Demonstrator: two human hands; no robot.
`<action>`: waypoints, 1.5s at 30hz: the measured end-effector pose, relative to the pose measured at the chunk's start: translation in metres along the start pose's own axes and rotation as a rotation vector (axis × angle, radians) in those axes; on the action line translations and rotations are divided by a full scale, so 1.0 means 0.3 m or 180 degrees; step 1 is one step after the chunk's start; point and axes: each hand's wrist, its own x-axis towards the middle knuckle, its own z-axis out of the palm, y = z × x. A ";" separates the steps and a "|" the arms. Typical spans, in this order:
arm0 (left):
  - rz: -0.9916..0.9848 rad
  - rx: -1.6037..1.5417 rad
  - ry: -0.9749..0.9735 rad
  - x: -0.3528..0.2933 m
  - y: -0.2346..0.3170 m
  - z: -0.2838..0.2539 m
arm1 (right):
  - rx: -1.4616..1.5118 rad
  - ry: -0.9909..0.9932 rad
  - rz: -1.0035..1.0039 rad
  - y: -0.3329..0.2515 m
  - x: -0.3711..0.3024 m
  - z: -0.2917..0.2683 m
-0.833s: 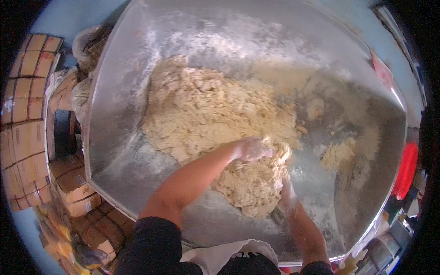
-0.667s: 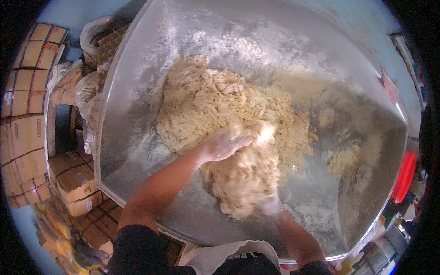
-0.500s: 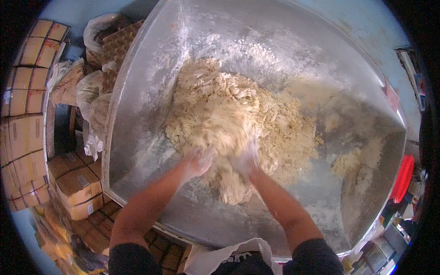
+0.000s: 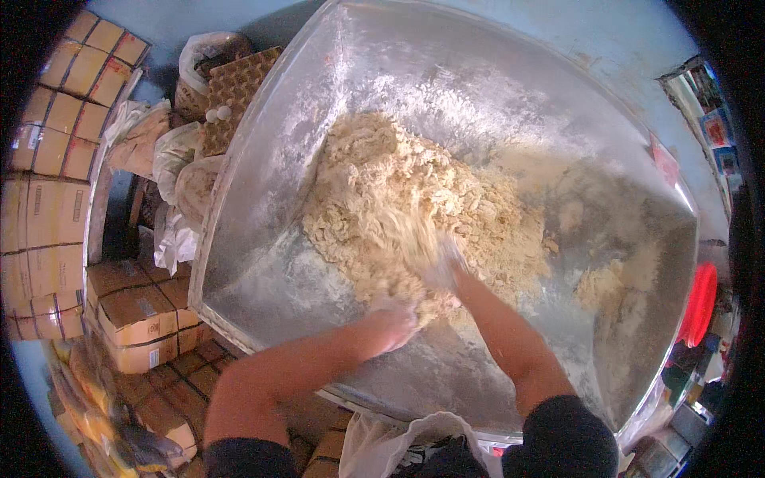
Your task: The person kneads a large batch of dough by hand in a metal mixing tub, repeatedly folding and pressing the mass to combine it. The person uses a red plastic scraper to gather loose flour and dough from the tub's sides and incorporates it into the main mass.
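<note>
A big heap of crumbly, pale yellow dough (image 4: 374, 171) lies in a large metal trough (image 4: 263, 199) dusted with flour. My left hand (image 4: 392, 325) is at the heap's near edge, its fingers curled against a lump of dough. Just above and to the right of it, my right hand (image 4: 448, 267) presses into the dough's near side. Motion smears that hand, and its fingers are partly sunk in the dough, so their shape is not plain. White flour or dough coats both hands.
Strapped cardboard boxes (image 4: 131, 319) are stacked along the left. Egg trays (image 4: 239, 88) and filled sacks (image 4: 199, 187) stand beside the trough's left wall. A red object (image 4: 700, 304) is outside its right rim. White plastic (image 4: 382, 442) hangs by my body.
My left hand has moved right and nearer to me, toward my right hand. The right hand has stayed in the dough, shifting slightly right. The whole view has tilted a little.
</note>
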 end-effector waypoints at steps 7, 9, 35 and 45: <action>-0.0998 -0.1294 -0.0198 -0.116 -0.073 -0.084 | -0.7156 0.1172 0.0875 0.127 -0.394 -0.074; -0.1044 -0.0842 -0.0690 -0.038 -0.167 -0.139 | -0.7939 0.1251 0.0311 0.076 -0.269 -0.031; -0.2613 -0.1548 -0.0419 -0.236 -0.238 -0.147 | -0.9747 0.0288 -0.0309 0.100 -0.118 0.066; -0.0959 -0.0950 -0.0907 -0.049 0.031 -0.121 | -0.6818 0.0717 -0.0361 0.018 -0.233 -0.182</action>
